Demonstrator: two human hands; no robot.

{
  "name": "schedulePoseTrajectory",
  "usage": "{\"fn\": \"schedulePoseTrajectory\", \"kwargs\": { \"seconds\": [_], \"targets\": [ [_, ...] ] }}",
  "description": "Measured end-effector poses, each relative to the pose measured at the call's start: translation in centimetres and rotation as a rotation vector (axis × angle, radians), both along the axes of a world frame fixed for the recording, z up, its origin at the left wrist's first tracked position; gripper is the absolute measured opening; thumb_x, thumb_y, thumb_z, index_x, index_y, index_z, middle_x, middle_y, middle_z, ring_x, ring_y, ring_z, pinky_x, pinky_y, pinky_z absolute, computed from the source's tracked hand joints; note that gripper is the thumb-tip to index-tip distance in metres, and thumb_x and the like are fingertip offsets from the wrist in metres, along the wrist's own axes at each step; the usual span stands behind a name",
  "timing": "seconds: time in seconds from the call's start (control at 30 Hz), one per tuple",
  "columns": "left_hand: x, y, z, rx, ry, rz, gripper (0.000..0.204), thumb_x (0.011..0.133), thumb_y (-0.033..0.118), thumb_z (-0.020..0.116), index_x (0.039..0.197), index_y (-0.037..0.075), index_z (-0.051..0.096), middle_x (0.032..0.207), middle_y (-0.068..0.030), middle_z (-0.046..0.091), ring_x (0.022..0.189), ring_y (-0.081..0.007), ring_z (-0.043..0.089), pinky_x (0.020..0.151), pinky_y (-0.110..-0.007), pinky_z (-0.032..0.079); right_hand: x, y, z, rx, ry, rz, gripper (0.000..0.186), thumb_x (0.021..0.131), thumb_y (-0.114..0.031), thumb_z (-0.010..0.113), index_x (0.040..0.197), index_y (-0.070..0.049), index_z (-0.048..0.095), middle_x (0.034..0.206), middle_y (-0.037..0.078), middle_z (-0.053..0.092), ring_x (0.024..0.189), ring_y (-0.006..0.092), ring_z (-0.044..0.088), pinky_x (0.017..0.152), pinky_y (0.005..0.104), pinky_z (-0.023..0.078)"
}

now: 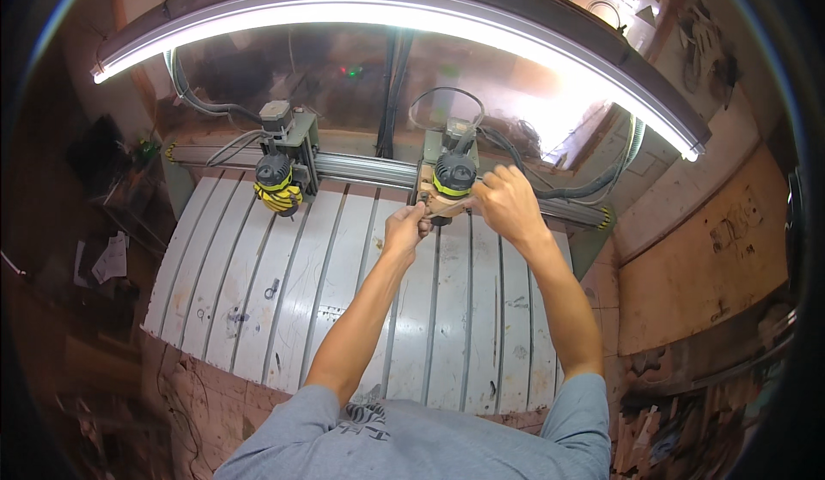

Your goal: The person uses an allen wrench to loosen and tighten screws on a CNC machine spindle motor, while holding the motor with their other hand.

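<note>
A black and yellow-green router motor (454, 173) stands upright in a wooden mount (441, 207) on the right-hand carriage of a CNC machine. My left hand (404, 231) is closed at the left edge of this mount, thumb and fingers pinched together; what lies between them is too small to make out. On the mount's right side my right hand (507, 203) is closed too, its fingers curled beside the motor. Whatever it grips is hidden by the fingers. A second router motor (273, 171), wrapped in yellow and black at its lower end, hangs on the left carriage.
Below the motors spreads a pale slotted machine bed (284, 282) with stains and small marks. A metal gantry rail (365, 169) crosses behind it. Cables (593, 188) loop at the right, and a bright tube light (387, 7) spans overhead. Boards (705, 256) lean at the right.
</note>
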State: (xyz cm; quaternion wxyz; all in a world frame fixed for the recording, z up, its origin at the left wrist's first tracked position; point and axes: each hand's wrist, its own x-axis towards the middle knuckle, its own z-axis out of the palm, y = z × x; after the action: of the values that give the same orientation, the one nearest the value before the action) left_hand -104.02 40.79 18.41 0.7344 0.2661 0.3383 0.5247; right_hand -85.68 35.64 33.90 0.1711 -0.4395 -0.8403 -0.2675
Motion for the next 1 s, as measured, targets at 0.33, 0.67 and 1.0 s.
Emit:
{"fn": "schedulePoseTrajectory", "kwargs": {
  "seconds": [0.33,0.67,1.0],
  "targets": [
    [-1.0,0.2,1.0,0.175,0.552,0.088,0.027,0.1,0.026,0.07,0.088,0.001,0.069,0.071,-0.0044,0.065,0.06,-0.0105,0.058,0.057,-0.026,0.046,-0.9,-2.7,-18.7,-0.22,0.842,-0.377,0.022,0.093,-0.025,0.074,0.088,-0.004,0.072,0.08,0.022,0.07,0.073,0.0425,0.069,0.062,0.0493,0.052],
    [-1.9,-3.2,-0.5,-0.342,0.048,-0.341,0.066,0.101,0.064,0.053,0.102,-0.002,0.058,0.085,-0.0064,0.064,0.072,-0.0122,0.066,0.057,-0.026,0.055,-15.2,2.9,-34.0,-0.119,1.408,-0.041,0.024,0.101,-0.023,0.057,0.108,-0.004,0.07,0.095,0.026,0.073,0.096,0.0437,0.071,0.085,0.0478,0.055],
    [-1.0,-0.4,-0.5,0.578,0.864,0.391,0.021,0.104,0.018,0.056,0.099,-0.002,0.053,0.085,-0.0185,0.061,0.073,-0.0345,0.062,0.066,-0.044,0.05,-10.1,-1.6,-26.1,-0.829,1.342,-0.145,0.038,0.101,-0.028,0.06,0.115,0.005,0.072,0.092,0.016,0.076,0.089,0.0258,0.076,0.08,0.0366,0.057]
  ]
}}
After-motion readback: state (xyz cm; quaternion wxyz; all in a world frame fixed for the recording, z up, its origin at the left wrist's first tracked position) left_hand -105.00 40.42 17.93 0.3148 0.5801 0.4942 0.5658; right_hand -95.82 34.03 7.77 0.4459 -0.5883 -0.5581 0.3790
